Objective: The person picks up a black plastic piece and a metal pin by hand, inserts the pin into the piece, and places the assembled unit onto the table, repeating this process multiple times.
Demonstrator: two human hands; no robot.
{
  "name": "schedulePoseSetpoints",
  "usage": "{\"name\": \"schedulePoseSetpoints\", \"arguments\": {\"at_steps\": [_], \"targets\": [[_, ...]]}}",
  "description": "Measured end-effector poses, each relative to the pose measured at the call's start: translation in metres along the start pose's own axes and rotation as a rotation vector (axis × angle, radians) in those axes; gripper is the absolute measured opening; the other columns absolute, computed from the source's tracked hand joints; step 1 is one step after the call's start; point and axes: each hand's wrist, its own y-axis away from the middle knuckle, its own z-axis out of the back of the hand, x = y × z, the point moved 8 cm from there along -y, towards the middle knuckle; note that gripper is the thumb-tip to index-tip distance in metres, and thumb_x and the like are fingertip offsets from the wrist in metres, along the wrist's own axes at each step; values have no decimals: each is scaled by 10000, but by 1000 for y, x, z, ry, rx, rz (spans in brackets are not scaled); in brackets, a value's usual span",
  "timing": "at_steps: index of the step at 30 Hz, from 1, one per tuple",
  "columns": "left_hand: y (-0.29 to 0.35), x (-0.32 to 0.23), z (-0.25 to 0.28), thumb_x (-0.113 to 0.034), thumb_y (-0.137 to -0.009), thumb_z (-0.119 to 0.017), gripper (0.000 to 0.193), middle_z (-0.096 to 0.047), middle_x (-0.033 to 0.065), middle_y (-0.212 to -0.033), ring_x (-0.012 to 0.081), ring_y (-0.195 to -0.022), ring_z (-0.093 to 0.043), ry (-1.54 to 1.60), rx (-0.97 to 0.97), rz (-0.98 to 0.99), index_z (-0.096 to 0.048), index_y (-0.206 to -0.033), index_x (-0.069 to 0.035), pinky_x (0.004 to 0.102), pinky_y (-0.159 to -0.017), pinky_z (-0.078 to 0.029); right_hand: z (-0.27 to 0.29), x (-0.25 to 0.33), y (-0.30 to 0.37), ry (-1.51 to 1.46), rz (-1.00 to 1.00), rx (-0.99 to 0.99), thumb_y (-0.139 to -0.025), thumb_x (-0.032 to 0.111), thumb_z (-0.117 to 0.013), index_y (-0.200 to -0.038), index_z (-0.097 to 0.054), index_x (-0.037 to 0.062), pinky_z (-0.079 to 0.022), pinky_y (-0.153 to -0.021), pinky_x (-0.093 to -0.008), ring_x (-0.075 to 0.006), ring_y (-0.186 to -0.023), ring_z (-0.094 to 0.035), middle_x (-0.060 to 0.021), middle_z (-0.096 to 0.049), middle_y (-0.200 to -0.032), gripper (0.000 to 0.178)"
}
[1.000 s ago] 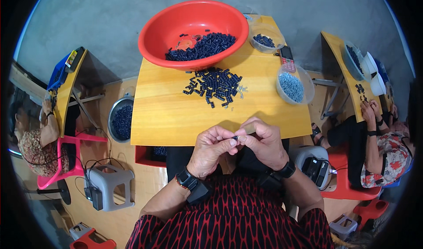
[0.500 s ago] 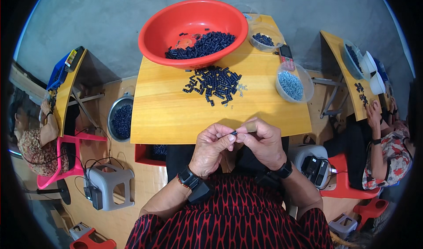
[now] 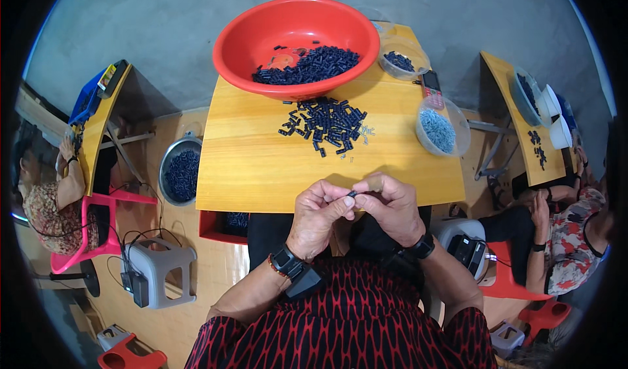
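The left grip point(image 3: 314, 220) pinches a small dark piece point(image 3: 352, 194) between thumb and forefinger, and the right grip point(image 3: 395, 213) closes on the same piece from the other side, so it sits between the two, just over the near edge of the yellow surface point(image 3: 255, 173). Beyond both grips lies a loose heap of dark pieces point(image 3: 325, 124), with a few thin silvery bits point(image 3: 367, 132) at its right side. Past that heap, farther from the grips, stands a wide red basin point(image 3: 297, 93) partly filled with similar dark pieces. Ahead and to the right of the right grip stands a clear tub point(image 3: 462, 130) of silvery parts point(image 3: 437, 132); beyond it lies a phone point(image 3: 431, 81).
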Motion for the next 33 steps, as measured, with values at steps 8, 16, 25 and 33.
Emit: {"name": "schedulePoseSetpoints", "arguments": {"at_steps": [8, 16, 25, 33], "targets": [[-2, -2, 5, 27, -907, -637, 68, -690, 112, -852, 170, -738, -689, 62, -64, 104, -628, -968, -2, 302, -690, -593, 1, 5, -7, 90, 47, 21, -880, -15, -658, -943, -662, -21, -539, -730, -255, -112, -825, -652, -77, -686, -911, 64], [-4, -16, 9, 49, -894, -640, 67, -686, 106, -861, 159, -712, -678, -183, -60, -8, -618, -930, -3, 293, -677, -592, -15, 32, -17, 426, 307, 163, -863, 14, -665, -867, -657, -29, -512, -653, -283, -180, -750, -658, -101, -659, -818, 45], [-16, -61, 59, 37, -898, -636, 126, -639, 52, -880, 124, -697, -610, -84, -310, -316, -581, -981, -41, 297, -698, -558, -39, 18, -75, 705, 311, 25, -836, 58, -650, -843, -635, -18, -498, -664, -456, -383, -747, -610, -175, -612, -827, 78], [-18, -62, 61, 28, -903, -637, 110, -624, 42, -880, 125, -700, -615, -118, -325, -326, -581, -971, -38, 303, -693, -567, -50, 4, -89, 1076, 199, 106, -802, 127, -693, -825, -652, 5, -510, -687, -489, -391, -782, -641, -166, -643, -863, 131]]}}
